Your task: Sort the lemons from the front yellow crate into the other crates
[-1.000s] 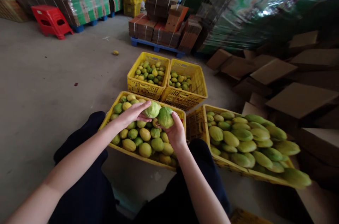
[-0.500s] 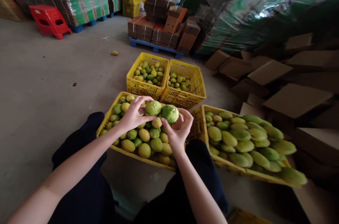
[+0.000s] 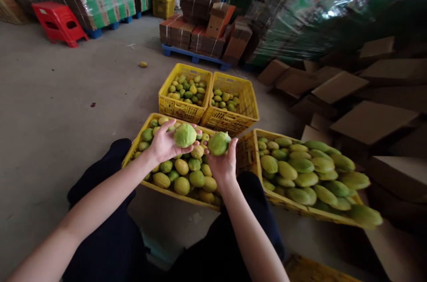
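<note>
My left hand (image 3: pixel 166 140) cradles a round yellow-green fruit (image 3: pixel 184 135), perhaps a lemon or guava, with fingers beneath it. In my right hand (image 3: pixel 221 167) rests a second fruit (image 3: pixel 218 143), greener and lumpy, with a small stub at its top. A gap separates the two fruits. Both hands are above a yellow crate (image 3: pixel 187 199) full of similar green and yellow fruits (image 3: pixel 182 185). Some of these are hidden under my hands.
Two yellow crates (image 3: pixel 185 106) with more small fruit stand just beyond. To the right, another yellow crate (image 3: pixel 303 214) is heaped with long green fruits (image 3: pixel 302 165). Cardboard boxes (image 3: pixel 373 122) pile up at the far right. A red stool (image 3: pixel 60 23) stands at the back left.
The two fruits have moved apart and been turned in my hands. My fingers have rolled from pinching the sides to supporting them from below.
</note>
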Tool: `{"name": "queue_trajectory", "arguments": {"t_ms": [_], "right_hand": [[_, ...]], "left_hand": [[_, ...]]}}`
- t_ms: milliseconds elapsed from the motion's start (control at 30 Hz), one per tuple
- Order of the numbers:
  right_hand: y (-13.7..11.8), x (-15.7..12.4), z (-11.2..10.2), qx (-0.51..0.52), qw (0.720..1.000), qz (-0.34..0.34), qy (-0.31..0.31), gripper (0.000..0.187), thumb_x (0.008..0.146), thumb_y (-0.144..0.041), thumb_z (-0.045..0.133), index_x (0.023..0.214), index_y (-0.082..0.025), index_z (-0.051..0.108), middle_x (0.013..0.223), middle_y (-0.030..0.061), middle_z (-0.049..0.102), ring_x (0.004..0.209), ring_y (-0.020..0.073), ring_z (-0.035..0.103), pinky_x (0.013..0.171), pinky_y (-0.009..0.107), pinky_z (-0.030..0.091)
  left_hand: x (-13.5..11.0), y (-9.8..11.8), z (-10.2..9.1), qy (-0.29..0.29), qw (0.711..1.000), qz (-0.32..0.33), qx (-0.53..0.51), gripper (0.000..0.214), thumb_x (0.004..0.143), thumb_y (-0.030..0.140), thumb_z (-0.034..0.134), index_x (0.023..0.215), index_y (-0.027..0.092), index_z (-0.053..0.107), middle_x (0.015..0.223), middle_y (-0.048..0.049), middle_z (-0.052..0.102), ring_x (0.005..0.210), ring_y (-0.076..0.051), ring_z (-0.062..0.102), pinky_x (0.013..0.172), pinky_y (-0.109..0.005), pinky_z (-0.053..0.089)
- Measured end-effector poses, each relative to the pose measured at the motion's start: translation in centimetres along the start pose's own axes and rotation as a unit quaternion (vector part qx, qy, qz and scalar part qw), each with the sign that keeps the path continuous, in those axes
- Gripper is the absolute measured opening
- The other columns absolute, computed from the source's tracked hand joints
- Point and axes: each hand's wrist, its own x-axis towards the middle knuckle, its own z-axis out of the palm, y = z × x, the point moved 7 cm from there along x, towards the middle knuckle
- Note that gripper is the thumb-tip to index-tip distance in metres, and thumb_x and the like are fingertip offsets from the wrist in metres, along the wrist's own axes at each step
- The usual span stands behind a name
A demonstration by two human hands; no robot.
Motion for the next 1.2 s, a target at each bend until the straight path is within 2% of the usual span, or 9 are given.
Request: {"name": "queue_trajectory", "arguments": {"t_ms": [100, 267, 433, 533, 633, 733, 833, 1000, 1200], "right_hand": [[1.2, 0.3, -0.4, 0.029, 0.998, 0.038, 0.028, 0.057, 0.074, -0.081, 0.066, 0.086, -0.025, 0.067, 0.075, 0.0007, 0.073, 0.067, 0.0199, 0.069, 0.056, 0.031, 0.055], [3.2, 0.5, -0.1, 0.046, 0.992, 0.114, 0.004, 0.052, 0.076, -0.075, 0.067, 0.091, -0.025, 0.069, 0.077, 0.0029, 0.075, 0.071, 0.0228, 0.071, 0.067, 0.038, 0.061], [4.5, 0.9, 0.0, 0.039, 0.993, 0.112, -0.004, 0.044, 0.077, -0.065, 0.072, 0.095, -0.025, 0.069, 0.087, 0.0024, 0.076, 0.080, 0.0258, 0.073, 0.072, 0.042, 0.063], [5.4, 0.6, 0.0, 0.039, 0.991, 0.124, 0.018, 0.042, 0.080, -0.063, 0.070, 0.098, -0.025, 0.070, 0.087, 0.0010, 0.075, 0.078, 0.0236, 0.072, 0.065, 0.038, 0.062], [6.1, 0.1, 0.3, 0.050, 0.986, 0.158, 0.032, 0.041, 0.083, -0.061, 0.065, 0.100, -0.025, 0.072, 0.091, 0.0014, 0.077, 0.077, 0.0209, 0.071, 0.057, 0.031, 0.059], [6.7, -0.2, 0.7, 0.058, 0.981, 0.182, 0.031, 0.036, 0.082, -0.054, 0.067, 0.101, -0.025, 0.072, 0.092, 0.0003, 0.077, 0.070, 0.0177, 0.069, 0.051, 0.027, 0.056], [7.4, 0.1, 0.5, 0.040, 0.981, 0.187, 0.022, 0.036, 0.079, -0.054, 0.070, 0.100, -0.025, 0.072, 0.087, -0.0007, 0.077, 0.064, 0.0176, 0.068, 0.050, 0.029, 0.057], [9.6, 0.4, -2.1, 0.024, 0.968, 0.223, 0.109, 0.030, 0.079, -0.051, 0.072, 0.085, -0.022, 0.069, 0.077, 0.0006, 0.076, 0.068, 0.0199, 0.072, 0.067, 0.034, 0.062], [9.6, -0.3, -2.1, 0.037, 0.954, 0.262, 0.143, 0.027, 0.088, -0.049, 0.059, 0.092, -0.023, 0.066, 0.076, 0.0013, 0.076, 0.065, 0.0201, 0.072, 0.058, 0.032, 0.061]], "left_hand": [[-0.1, -0.4, -0.1, 0.065, 0.996, -0.020, -0.053, 0.033, 0.093, 0.046, 0.056, 0.093, 0.014, 0.065, 0.090, -0.0125, 0.075, 0.074, -0.021, 0.073, 0.059, -0.028, 0.060], [0.1, -1.4, -1.4, 0.190, 0.972, -0.035, -0.135, 0.036, 0.101, 0.044, 0.047, 0.084, 0.016, 0.061, 0.068, -0.0048, 0.065, 0.062, -0.016, 0.067, 0.055, -0.025, 0.059], [0.7, -1.6, -3.1, 0.230, 0.961, -0.004, -0.152, 0.042, 0.104, 0.039, 0.031, 0.086, 0.018, 0.062, 0.076, -0.0053, 0.068, 0.069, -0.015, 0.068, 0.063, -0.025, 0.061], [0.7, -1.1, -3.9, 0.257, 0.957, 0.041, -0.130, 0.030, 0.102, 0.034, 0.039, 0.091, 0.020, 0.063, 0.083, -0.0041, 0.069, 0.076, -0.016, 0.069, 0.074, -0.031, 0.064], [0.4, -1.2, -4.4, 0.302, 0.943, 0.043, -0.136, 0.017, 0.097, 0.034, 0.051, 0.091, 0.021, 0.061, 0.083, -0.0030, 0.068, 0.074, -0.016, 0.068, 0.073, -0.033, 0.064], [0.2, -1.4, -4.2, 0.307, 0.936, 0.025, -0.171, 0.010, 0.092, 0.030, 0.058, 0.088, 0.021, 0.059, 0.077, -0.0019, 0.065, 0.068, -0.015, 0.065, 0.069, -0.029, 0.063], [0.1, -1.9, -3.5, 0.274, 0.942, -0.034, -0.189, 0.016, 0.089, 0.035, 0.059, 0.088, 0.019, 0.061, 0.074, -0.0054, 0.064, 0.066, -0.017, 0.064, 0.063, -0.029, 0.062], [0.2, -2.0, -4.1, 0.265, 0.955, -0.058, -0.122, 0.023, 0.090, 0.040, 0.052, 0.090, 0.019, 0.063, 0.077, -0.0076, 0.066, 0.066, -0.019, 0.063, 0.051, -0.028, 0.054], [0.8, -1.4, -5.6, 0.306, 0.948, 0.019, -0.090, 0.014, 0.098, 0.026, 0.048, 0.101, 0.021, 0.061, 0.088, -0.0042, 0.069, 0.086, -0.020, 0.068, 0.075, -0.034, 0.063]]}}
